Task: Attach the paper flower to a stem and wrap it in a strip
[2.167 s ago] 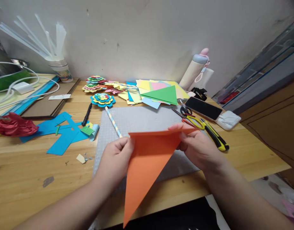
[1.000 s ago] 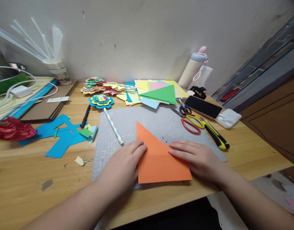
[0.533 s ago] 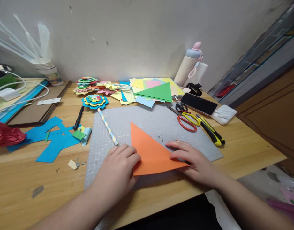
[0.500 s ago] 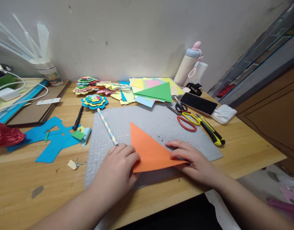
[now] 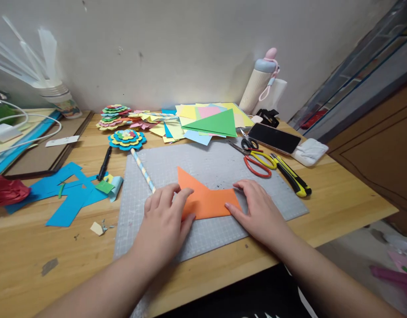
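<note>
An orange paper (image 5: pixel 210 203) lies on the grey cutting mat (image 5: pixel 203 154), its right part folded over and a pointed corner standing up at the left. My left hand (image 5: pixel 166 216) rests on the paper's left end, thumb and fingers apart. At the right end my right hand (image 5: pixel 256 207) has the paper's edge between its thumb and fingers. A striped paper stick (image 5: pixel 142 170) with a layered blue and yellow paper flower (image 5: pixel 127 139) lies beyond my left hand.
Scissors (image 5: pixel 258 165), a yellow cutter (image 5: pixel 291 176) and a phone (image 5: pixel 275 138) lie at the right. Coloured sheets (image 5: pixel 219 123) are stacked at the back. Blue scraps (image 5: pixel 69 201) and a black pen (image 5: pixel 104 163) lie left. A bottle (image 5: pixel 256 86) stands by the wall.
The orange paper's right corner has been folded over, turning the triangle into a notched shape. My right hand moved slightly up, and my left hand's fingers have spread.
</note>
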{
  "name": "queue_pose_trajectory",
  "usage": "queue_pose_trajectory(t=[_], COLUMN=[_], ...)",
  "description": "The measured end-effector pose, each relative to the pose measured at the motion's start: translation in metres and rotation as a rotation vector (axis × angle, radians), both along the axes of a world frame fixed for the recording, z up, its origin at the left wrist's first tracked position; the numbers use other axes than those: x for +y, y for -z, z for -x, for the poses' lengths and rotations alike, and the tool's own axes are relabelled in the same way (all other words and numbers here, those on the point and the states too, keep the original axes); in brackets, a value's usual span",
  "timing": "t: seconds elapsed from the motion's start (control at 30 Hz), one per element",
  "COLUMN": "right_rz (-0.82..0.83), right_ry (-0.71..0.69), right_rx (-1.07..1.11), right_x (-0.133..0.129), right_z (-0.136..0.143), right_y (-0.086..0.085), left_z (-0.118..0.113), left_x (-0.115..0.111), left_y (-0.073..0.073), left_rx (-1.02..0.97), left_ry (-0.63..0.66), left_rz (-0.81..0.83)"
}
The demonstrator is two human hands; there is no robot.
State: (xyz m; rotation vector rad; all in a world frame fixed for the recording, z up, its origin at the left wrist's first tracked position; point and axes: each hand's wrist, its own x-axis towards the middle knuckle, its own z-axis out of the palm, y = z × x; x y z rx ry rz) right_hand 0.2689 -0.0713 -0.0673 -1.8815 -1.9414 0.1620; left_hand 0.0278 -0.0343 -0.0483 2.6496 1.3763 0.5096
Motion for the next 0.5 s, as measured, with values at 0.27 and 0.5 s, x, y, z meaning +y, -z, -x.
queue_pose_trajectory(t=[0.27,0.5], right_rz=[-0.134,-0.131], right_ry=[-0.152,-0.391], right_rx=[-0.149,-0.199], right_x=[-0.009,-0.033], right_z=[0.011,0.046], right_y=[-0.011,-0.013], left_z=[-0.001,0.000], left_x=[0.001,0.002], left_y=[0.006,0.006], left_rx=[0.035,-0.010], left_ry=[0.164,0.161], left_rz=[0.041,0.102])
